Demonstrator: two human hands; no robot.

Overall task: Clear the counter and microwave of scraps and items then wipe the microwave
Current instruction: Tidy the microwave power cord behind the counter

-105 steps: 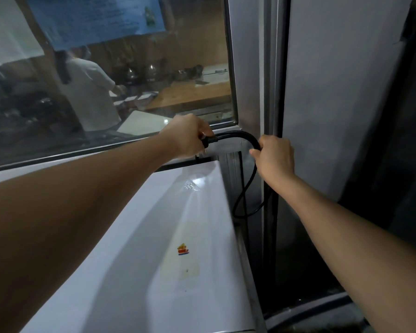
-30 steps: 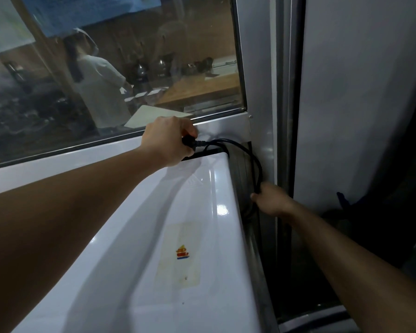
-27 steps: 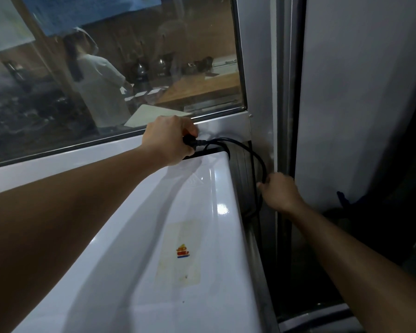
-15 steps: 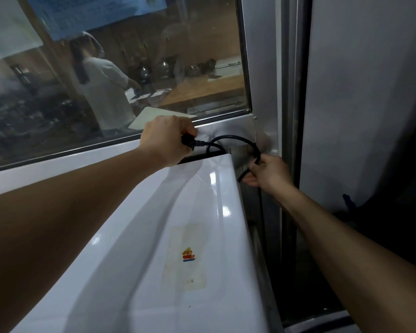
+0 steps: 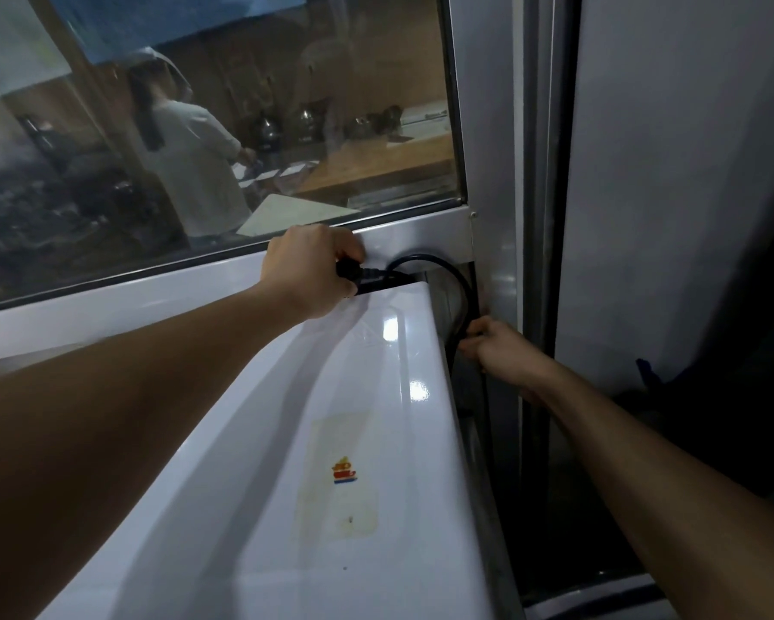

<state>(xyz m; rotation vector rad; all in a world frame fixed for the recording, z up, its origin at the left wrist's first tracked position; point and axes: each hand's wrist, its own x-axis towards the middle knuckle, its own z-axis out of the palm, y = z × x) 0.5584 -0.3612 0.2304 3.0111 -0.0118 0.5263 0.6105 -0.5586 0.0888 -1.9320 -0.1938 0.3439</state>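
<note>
Behind the white microwave (image 5: 331, 440) runs a glazed window (image 5: 242, 127) in a metal frame (image 5: 488, 127), with reflections of a figure and a wooden surface in the glass; to the right of the microwave stands a pale panel (image 5: 667, 172), and beyond it the scene is dark. Head view, the only one supplied: the microwave top fills the lower centre, glossy, carrying a worn sticker (image 5: 344, 474) and a small dark speck just below it. At the rear edge of the microwave the left hand (image 5: 311, 270) is curled round the plug end of a black power cable (image 5: 448, 270), which loops up and over toward the frame and drops into the gap at the microwave's right side. In that gap the right hand (image 5: 501, 351) has its fingers closed on the cable's lower run. Whether the plug is seated in a socket cannot be determined; the hand hides it. Progress, as a judgement: the visible top surface carries no loose items, so clearing of it appears done or nearly so. The bench is out of view and cannot be assessed. No cloth is visible and the speck remains, so wiping appears not yet done. The cable handling reads as preparation, likely for moving or wiping.
</note>
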